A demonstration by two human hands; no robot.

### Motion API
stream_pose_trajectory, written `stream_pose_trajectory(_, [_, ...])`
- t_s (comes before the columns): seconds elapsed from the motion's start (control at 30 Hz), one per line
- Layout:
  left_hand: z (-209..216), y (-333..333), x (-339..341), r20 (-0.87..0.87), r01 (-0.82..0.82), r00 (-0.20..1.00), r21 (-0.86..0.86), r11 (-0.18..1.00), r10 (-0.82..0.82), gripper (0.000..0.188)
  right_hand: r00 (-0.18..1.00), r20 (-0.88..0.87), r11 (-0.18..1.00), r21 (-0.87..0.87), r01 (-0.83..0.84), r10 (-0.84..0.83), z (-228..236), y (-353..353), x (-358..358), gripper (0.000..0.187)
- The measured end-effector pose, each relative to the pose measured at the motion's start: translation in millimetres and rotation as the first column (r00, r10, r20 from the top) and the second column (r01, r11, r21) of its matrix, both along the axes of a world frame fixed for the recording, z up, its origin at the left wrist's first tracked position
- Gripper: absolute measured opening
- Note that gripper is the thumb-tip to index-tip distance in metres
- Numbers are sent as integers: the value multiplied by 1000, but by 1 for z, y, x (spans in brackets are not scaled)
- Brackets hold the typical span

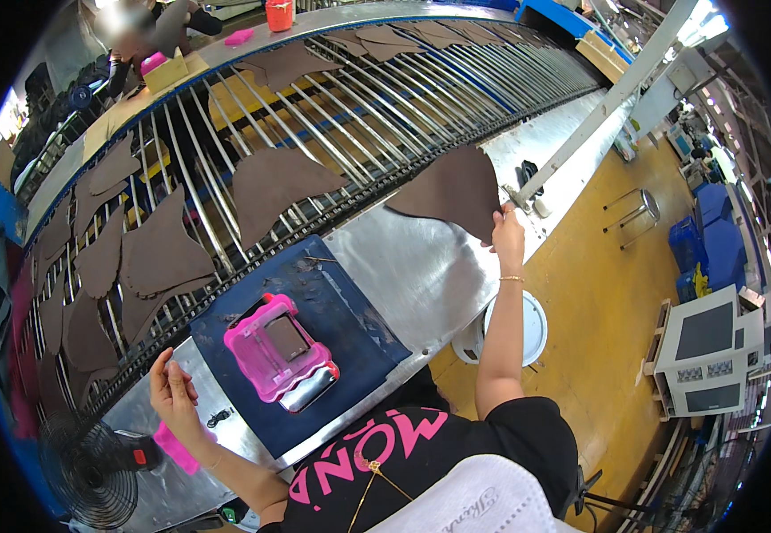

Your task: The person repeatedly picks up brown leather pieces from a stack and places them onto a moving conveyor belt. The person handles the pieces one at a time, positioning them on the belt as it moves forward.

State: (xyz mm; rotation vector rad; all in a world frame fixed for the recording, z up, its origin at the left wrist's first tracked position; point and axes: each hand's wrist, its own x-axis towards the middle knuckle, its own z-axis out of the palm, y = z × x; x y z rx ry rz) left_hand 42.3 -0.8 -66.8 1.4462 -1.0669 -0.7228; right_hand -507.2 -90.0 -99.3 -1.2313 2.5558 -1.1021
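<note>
My right hand (508, 233) grips the edge of a dark brown sheet piece (457, 188) with a curved, shaped outline. This piece lies over the metal table (403, 253) and the conveyor's near edge. My left hand (174, 389) is held over the table's left part, fingers apart, with nothing in it. Between my hands, a pink plastic basket (272, 377) sits on a dark blue mat (359, 324). Inside the basket is a dark square item (289, 338). Beside my left forearm lies a bright pink object (177, 447), partly hidden.
A curved roller conveyor (297, 120) carries several brown pieces (279, 188). A black fan (92, 471) stands at the lower left. Across the conveyor works another person (168, 31). On the right are a slanted metal post (608, 102), a round stool (647, 209) and a white bucket (528, 330).
</note>
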Motion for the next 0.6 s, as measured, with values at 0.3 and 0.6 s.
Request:
stream_pose_trajectory(0.3, [18, -7, -13, 71, 41, 997, -99, 994, -34, 30, 817, 191, 743, -563, -363, 544, 106, -6, 126, 20])
stream_pose_trajectory(0.6, [53, -9, -16, -98, -9, 995, -169, 986, -8, 32, 284, 388, 472, -576, -668, 877, 123, 10, 229, 21])
